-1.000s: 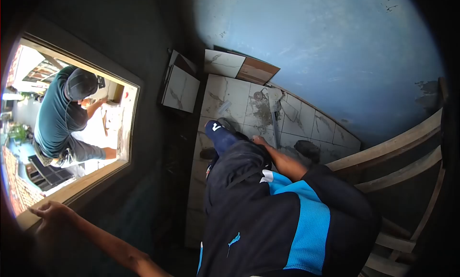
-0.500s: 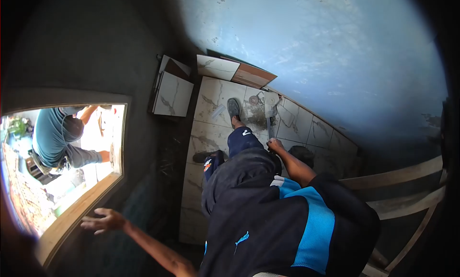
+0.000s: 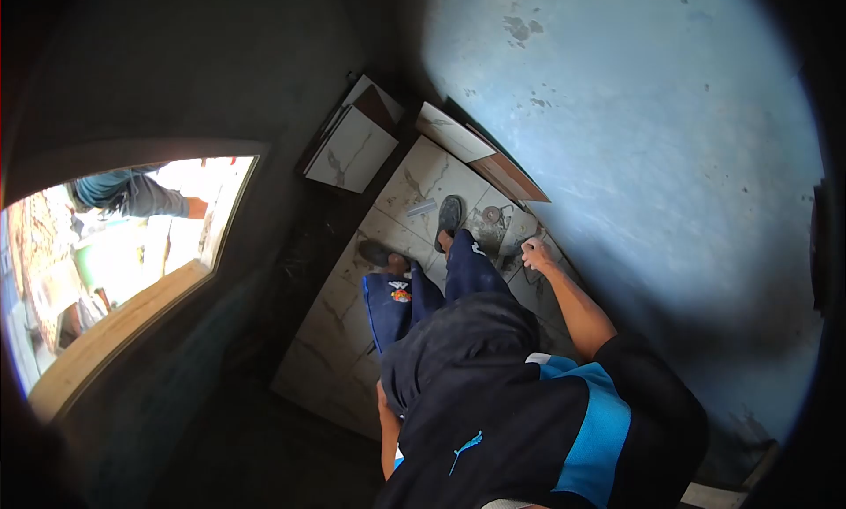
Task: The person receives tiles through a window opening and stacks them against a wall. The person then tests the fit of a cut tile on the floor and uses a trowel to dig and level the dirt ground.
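My right hand hangs over the tiled floor, fingers curled together, with nothing visible in it. Close to it a pale tool lies on the tiles near the blue wall. Only the forearm of my left arm shows, beside my dark shirt; its hand is hidden behind my body. My feet in dark shoes stand on the marbled tiles. Just left of the front shoe is a small clear strip.
Loose tiles lean at the dark wall, and more tiles lean against the blue wall. On the left is a wood-framed opening, with a person's leg outside. A wooden piece shows at lower right.
My left hand has left the window frame and dropped out of sight. My right hand has moved away from my thigh toward the blue wall. My feet have shifted, and the view has turned.
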The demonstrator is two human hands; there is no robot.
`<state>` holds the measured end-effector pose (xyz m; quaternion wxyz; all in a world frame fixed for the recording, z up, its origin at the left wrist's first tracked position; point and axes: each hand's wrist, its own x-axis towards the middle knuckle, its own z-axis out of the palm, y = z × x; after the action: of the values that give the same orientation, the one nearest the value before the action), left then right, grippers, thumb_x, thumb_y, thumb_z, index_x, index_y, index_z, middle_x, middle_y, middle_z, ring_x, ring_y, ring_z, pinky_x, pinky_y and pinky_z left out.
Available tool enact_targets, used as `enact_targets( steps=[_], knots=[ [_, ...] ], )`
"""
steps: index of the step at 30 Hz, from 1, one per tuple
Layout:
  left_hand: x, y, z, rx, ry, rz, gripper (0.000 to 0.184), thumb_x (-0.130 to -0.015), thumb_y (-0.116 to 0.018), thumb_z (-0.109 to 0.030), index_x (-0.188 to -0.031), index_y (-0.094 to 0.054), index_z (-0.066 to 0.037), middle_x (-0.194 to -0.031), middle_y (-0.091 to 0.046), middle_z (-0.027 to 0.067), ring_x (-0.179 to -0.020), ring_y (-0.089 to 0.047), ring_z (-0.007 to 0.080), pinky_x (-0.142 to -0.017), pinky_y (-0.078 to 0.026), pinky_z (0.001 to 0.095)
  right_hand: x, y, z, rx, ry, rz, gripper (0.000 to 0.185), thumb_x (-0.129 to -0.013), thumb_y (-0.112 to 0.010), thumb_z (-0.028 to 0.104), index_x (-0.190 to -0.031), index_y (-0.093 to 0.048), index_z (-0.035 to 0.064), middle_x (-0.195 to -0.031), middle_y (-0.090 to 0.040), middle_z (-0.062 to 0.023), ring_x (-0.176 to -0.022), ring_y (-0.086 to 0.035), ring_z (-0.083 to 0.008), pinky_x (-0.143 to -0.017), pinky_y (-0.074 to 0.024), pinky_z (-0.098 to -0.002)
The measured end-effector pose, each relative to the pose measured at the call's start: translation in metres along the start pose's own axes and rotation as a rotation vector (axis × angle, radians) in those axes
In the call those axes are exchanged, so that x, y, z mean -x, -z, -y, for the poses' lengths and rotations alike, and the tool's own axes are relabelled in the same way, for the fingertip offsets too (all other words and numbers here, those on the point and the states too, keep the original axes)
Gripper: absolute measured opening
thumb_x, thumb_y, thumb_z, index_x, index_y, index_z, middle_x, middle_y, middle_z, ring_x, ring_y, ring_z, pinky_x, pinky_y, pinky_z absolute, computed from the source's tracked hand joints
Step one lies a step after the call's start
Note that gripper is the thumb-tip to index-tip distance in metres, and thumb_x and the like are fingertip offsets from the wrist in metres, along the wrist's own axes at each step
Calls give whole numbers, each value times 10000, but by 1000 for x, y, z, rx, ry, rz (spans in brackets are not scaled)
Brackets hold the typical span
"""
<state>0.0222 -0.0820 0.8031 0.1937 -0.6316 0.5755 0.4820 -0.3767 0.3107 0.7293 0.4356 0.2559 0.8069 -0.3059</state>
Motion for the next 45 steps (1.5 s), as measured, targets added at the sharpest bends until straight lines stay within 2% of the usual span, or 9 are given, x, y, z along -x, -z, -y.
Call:
enact_targets(
  steps=[5,9,13,18,22,24,33,38,45],
  knots=[
    [-35,-16,-115,118,-114,-59,385,-842,-533,-238,-1095,-503,50,-931,-603,124,-822,-571,145,-689,-447,252,-12,17,47,146,-17,27,251,-838,-468,247,-954,-553,42,-705,-609,-74,-516,-563,-139,-427,-445,-260],
    [-108,-15,-144,104,-305,-82,396,-830,-542,-240,-1111,-498,34,-952,-606,144,-866,-580,186,-752,-446,269,6,-7,70,39,122,38,258,-851,-463,245,-952,-545,22,-709,-611,-82,-518,-568,-134,-424,-434,-253],
    [-178,-30,-189,-433,-327,100,404,-803,-552,-242,-1122,-499,0,-1025,-580,179,-979,-552,283,-852,-414,338,22,-38,76,131,210,23,237,-805,-511,248,-858,-576,26,-715,-616,-108,-606,-603,-209,-587,-467,-324],
    [-268,-56,-268,-652,-360,89,381,-795,-547,-216,-1115,-505,-14,-1011,-565,213,-980,-536,327,-828,-429,368,-26,-66,26,466,534,-188,162,-800,-527,204,-816,-577,51,-688,-612,-78,-523,-579,-146,-551,-460,-296],
    [-305,-97,-341,-484,-716,24,319,-792,-535,-165,-1070,-525,-9,-999,-553,218,-950,-534,333,-811,-435,378,-50,-64,58,375,43,7,185,-795,-513,212,-824,-581,42,-637,-598,-71,-517,-578,-153,-524,-461,-287],
    [-312,-120,-373,-465,-815,-2,296,-794,-527,-149,-1054,-531,-7,-1021,-540,217,-949,-530,333,-810,-435,379,-94,-66,50,432,116,-37,191,-795,-515,216,-827,-579,39,-643,-598,-72,-518,-577,-151,-519,-460,-286],
    [-387,-210,-426,-747,-1102,-224,502,-721,-492,-32,-1215,-401,-35,-1258,-389,164,-1091,-437,338,-914,-364,402,-187,-71,183,625,545,-429,269,-813,-533,203,-1007,-511,18,-889,-581,-184,-872,-531,-370,-727,-442,-384],
    [-433,-254,-445,-905,-1260,-463,627,-697,-477,-17,-1295,-290,-44,-1384,-198,123,-1272,-214,255,-1023,-199,454,-226,-71,224,610,750,-595,359,-812,-542,148,-1123,-434,7,-980,-523,-200,-946,-492,-359,-779,-421,-388],
    [-445,-283,-439,-974,-1163,-582,664,-698,-521,-108,-1308,-262,-60,-1388,-179,126,-1280,-182,291,-998,-125,568,-275,-78,220,875,784,-786,471,-766,-598,194,-1164,-424,11,-1066,-471,-139,-962,-485,-292,-783,-413,-377]
  ],
)
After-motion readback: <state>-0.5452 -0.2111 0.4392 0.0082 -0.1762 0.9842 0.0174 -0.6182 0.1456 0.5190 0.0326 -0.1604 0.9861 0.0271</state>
